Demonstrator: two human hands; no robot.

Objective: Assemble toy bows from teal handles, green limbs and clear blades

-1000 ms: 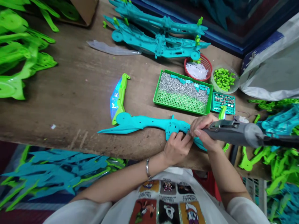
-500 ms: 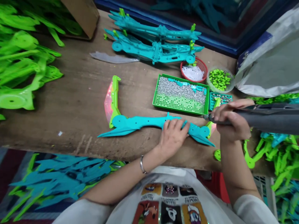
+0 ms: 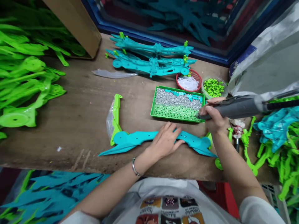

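Note:
A turquoise plastic toy bow (image 3: 137,138) lies on the table, a lime-green limb with a clear fin standing up from its left end. My left hand (image 3: 164,141) is laid across its middle, fingers over the far edge and thumb at the near edge, gripping it. My right hand (image 3: 213,115) is closed around a grey power screwdriver (image 3: 238,107). The screwdriver's tip is over the front right part of a green perforated tray (image 3: 153,107) of small silvery screws and turquoise pieces. My right forearm hides part of the bow's right limb.
Behind the tray stand a red basket (image 3: 198,77) of white strips and a clear tub (image 3: 226,90) of green pieces. Two turquoise assemblies (image 3: 151,67) lie at the back. Green parts (image 3: 23,90) heap up at left, more (image 3: 280,155) at right. A clear blade-shaped piece (image 3: 114,74) lies behind the bow.
My right hand has carried the screwdriver leftward from beside the bow's right limb to over the screw tray. My left hand stays on the bow. The view has tilted upward.

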